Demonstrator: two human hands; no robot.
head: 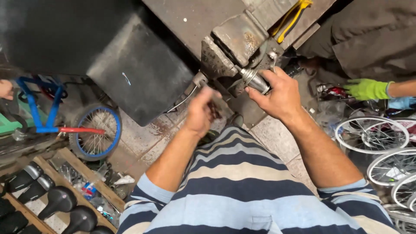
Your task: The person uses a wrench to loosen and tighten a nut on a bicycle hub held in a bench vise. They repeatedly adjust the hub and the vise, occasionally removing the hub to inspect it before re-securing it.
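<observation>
A rusty bench vise (229,43) sits on a dark metal bench just ahead of me. My right hand (277,93) grips a shiny metal cylindrical part (255,80) held at the vise jaws. My left hand (201,110) is closed around the vise handle bar (200,80), whose knobbed end sticks out above my fingers. Both forearms reach forward from my blue and cream striped shirt.
A small blue bicycle (65,121) with a spoked wheel stands at left. Black saddles (60,201) lie in a wooden rack at lower left. Bare wheel rims (377,134) are stacked at right. Another person's green-gloved hand (366,89) reaches in from the right. A yellow-handled tool (292,15) lies on the bench.
</observation>
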